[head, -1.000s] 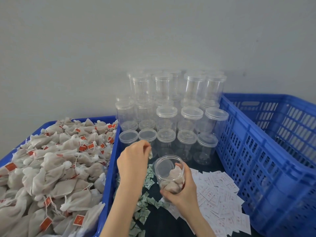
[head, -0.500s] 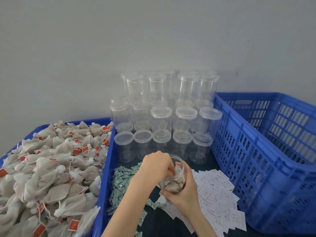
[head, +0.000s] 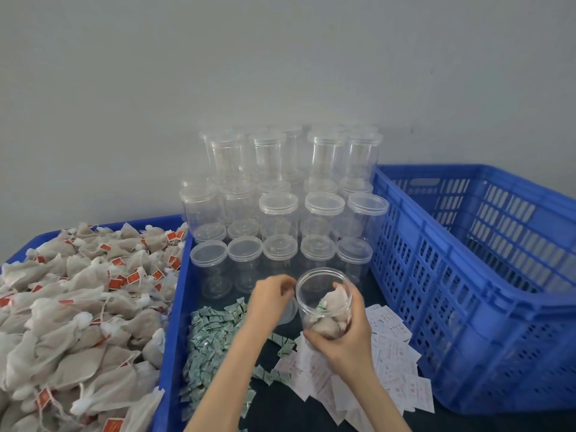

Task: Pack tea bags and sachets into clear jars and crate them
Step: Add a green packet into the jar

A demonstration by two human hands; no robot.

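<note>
My right hand (head: 346, 336) grips an open clear jar (head: 322, 285) from the right and below, tilting its mouth towards me. Inside it lie a few beige tea bags and one green sachet (head: 321, 305). My left hand (head: 271, 296) hovers just left of the jar's rim with loosely curled fingers and nothing visible in them. A loose clear lid (head: 289, 311) lies on the dark table behind that hand. Green sachets (head: 212, 332) are heaped to the left of the jar, and white sachets (head: 396, 353) are spread to its right.
A blue tray (head: 176, 307) heaped with tagged tea bags (head: 78, 307) fills the left. Several lidded empty jars (head: 280, 213) stand stacked against the wall. A large blue slatted crate (head: 467, 275) stands on the right, its visible inside bare.
My left hand carried a sachet from beside the jar to its mouth, then drew back left of the rim. A green sachet now lies inside the jar, which is lifted slightly.
</note>
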